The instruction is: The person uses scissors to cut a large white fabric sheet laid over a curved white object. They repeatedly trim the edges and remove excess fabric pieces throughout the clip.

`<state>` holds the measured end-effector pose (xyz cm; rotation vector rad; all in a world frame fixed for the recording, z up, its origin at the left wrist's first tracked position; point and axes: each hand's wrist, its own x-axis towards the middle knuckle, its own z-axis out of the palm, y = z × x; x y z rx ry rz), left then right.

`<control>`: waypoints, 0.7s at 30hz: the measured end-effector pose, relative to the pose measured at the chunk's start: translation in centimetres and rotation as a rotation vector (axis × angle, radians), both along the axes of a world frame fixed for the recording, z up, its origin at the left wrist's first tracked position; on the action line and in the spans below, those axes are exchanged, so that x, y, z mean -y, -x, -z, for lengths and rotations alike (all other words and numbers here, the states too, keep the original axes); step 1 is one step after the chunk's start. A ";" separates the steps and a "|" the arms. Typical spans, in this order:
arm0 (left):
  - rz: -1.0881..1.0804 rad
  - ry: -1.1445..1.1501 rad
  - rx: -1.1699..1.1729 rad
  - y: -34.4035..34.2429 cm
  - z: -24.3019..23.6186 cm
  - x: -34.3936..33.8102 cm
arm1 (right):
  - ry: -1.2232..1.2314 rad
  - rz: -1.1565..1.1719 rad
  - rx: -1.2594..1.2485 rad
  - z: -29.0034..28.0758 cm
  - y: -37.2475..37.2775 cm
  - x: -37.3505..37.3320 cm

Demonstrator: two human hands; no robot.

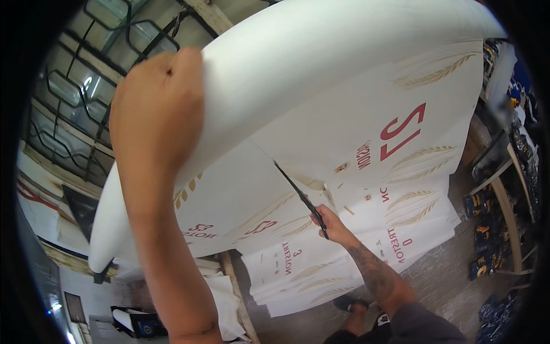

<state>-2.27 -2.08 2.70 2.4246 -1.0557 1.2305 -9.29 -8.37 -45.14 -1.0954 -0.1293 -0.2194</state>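
My left hand [157, 109] is closed on the upper part of a large white roll [332, 31], raised high at the left of the view. A wide white sheet [321, 126] hangs down from the roll, printed with red markings and gold wheat ears. Lower and to the right, my right hand [329, 221] grips dark long-bladed scissors [301, 192]. Their blades point up and left along a thin slit in the sheet, with a loose fold beside them. The lower layers of the printed sheet drape toward the floor; my left fingertips are partly hidden.
A barred window [86, 46] stands at the upper left. A wooden frame [504, 212] and dark printed bundles [481, 266] line the right side. A black box [132, 321] sits at the lower left. My feet [349, 304] show on the grey floor [435, 286] below the sheet.
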 end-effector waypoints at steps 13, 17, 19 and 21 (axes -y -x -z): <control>-0.082 0.086 -0.237 -0.4 -1.7 0.4 | 0.081 0.039 0.030 -5.3 -3.8 -0.7; -0.143 0.211 -0.107 -0.6 -4.0 0.9 | 0.144 0.093 0.066 -5.9 -1.6 -0.4; -0.141 0.234 -0.011 0.1 -2.9 0.1 | 0.075 -0.054 0.017 -6.2 -0.6 0.2; -0.092 0.145 0.087 1.6 1.1 -1.0 | 0.016 -0.203 -0.020 -6.6 0.2 0.7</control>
